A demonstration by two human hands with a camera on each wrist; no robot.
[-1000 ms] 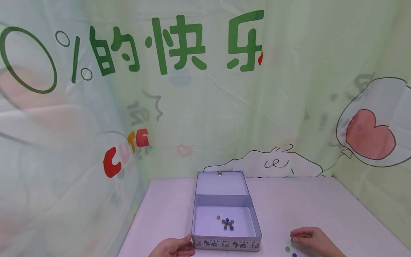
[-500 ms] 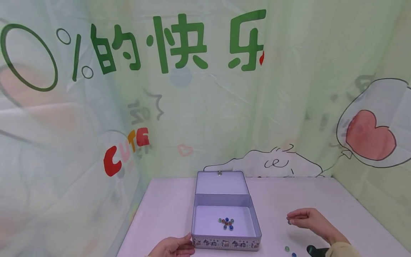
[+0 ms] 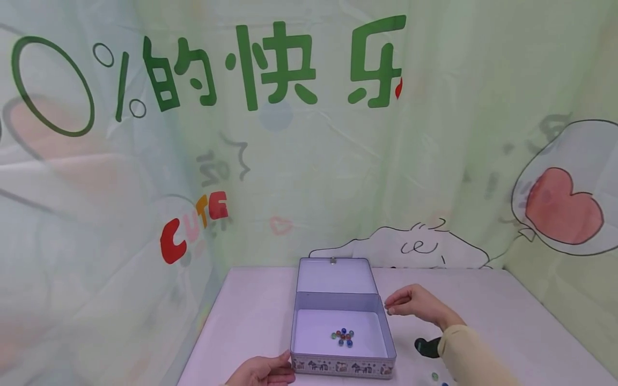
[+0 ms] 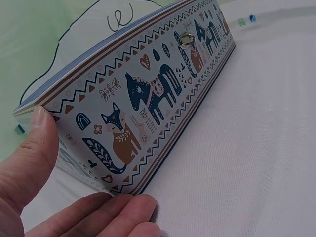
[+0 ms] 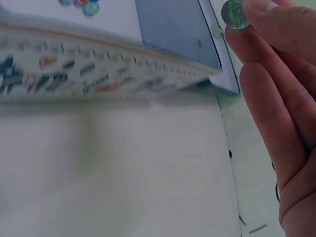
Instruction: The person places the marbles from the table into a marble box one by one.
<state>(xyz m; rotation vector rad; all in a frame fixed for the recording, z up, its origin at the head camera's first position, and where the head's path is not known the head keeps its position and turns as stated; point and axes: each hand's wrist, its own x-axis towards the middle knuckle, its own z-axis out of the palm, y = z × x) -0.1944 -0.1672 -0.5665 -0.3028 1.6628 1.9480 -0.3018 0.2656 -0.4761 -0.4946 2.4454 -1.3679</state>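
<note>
A tin box (image 3: 343, 368) with printed animals along its wall stands on the table, its lid (image 3: 335, 275) raised at the back. Several glass marbles (image 3: 343, 336), blue, green and brown, lie together on its floor. My left hand (image 3: 263, 371) holds the near left corner; the left wrist view has the thumb (image 4: 42, 133) at the upper edge and the fingers (image 4: 128, 207) along the bottom one. Beside the box's right wall, raised, my right hand (image 3: 419, 305) pinches a clear green marble (image 5: 236, 15) between thumb and fingertips.
On the table (image 3: 256, 305), right of the box, lie a green marble (image 3: 435, 376) and a blue marble (image 4: 253, 18). A dark wrist device (image 3: 427, 347) is on the right arm. Printed cloth curtains (image 3: 309, 177) enclose the table at the back and sides.
The right hand has lifted from near the loose marbles and moved left and away, up to the box's right side, carrying the marble. The green marble inside has rolled towards the others. The left hand stays put.
</note>
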